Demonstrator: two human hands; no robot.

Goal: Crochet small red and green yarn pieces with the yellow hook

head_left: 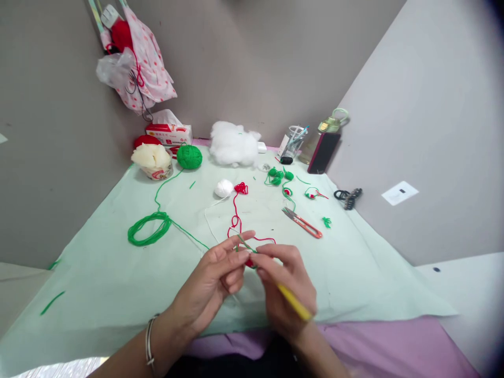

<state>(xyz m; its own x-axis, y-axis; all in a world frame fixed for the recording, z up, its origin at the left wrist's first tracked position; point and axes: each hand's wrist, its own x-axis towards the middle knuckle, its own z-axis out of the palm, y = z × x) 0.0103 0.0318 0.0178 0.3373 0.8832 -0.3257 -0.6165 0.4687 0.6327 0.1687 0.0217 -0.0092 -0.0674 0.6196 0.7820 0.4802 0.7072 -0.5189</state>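
My left hand pinches a small red, white and green crochet piece between thumb and fingers, with green yarn running over its raised index finger. In my right hand is a crochet hook with a yellow handle; its tip meets the piece, hidden by the fingers. Green yarn leads back to a loose coil and a green ball. A red strand and a white strand from the white yarn ball also run toward my hands.
Orange thread snips lie right of my hands. Small green pieces, white stuffing, a phone, a cup of tools, a tissue box and a hair clip stand or lie farther back.
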